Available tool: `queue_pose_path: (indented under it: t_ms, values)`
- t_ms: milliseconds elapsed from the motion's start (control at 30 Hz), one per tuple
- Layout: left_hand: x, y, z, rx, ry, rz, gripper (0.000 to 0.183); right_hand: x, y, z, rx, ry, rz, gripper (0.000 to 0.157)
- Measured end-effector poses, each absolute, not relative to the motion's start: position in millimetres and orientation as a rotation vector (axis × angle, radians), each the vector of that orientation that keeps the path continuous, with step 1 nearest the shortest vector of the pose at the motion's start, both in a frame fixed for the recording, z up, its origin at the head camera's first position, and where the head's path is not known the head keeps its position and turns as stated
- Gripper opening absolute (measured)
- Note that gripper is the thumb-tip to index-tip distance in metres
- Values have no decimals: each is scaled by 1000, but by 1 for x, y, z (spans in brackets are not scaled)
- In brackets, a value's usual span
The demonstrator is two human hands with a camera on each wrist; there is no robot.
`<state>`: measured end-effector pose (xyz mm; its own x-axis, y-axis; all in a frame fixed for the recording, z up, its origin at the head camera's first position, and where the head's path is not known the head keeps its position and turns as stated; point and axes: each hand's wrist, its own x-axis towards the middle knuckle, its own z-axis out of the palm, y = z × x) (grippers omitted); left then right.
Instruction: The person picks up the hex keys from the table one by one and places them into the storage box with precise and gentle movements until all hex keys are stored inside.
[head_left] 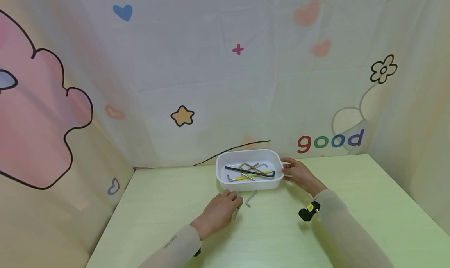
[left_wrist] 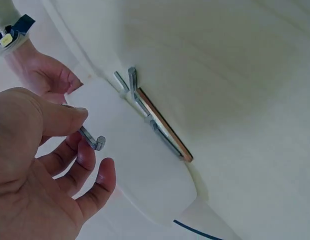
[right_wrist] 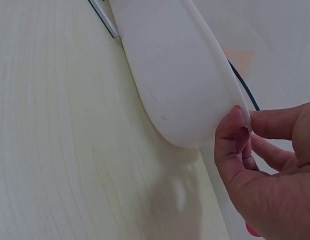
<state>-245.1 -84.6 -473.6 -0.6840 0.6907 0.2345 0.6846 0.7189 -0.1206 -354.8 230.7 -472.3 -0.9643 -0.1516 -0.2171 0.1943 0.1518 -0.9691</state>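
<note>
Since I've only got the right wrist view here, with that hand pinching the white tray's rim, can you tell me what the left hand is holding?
Observer: The left hand pinches a bent metal rod between thumb and fingers.
Operator: And where is that hand compared with the white tray?
Observer: In front of it, toward its left end, as the head view shows.
Operator: I only see the tray's outside. What's in it?
Observer: Several thin rods, lying across one another; a black rod and one with a yellow length stand out.
</note>
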Motion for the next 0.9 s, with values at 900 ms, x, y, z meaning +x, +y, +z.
queue_pose_path:
  t_ms: [900]
  values:
    - [-271,-83,-440,-1021,-2634,97,25,-353,230,-472,43,2161,-1900,58]
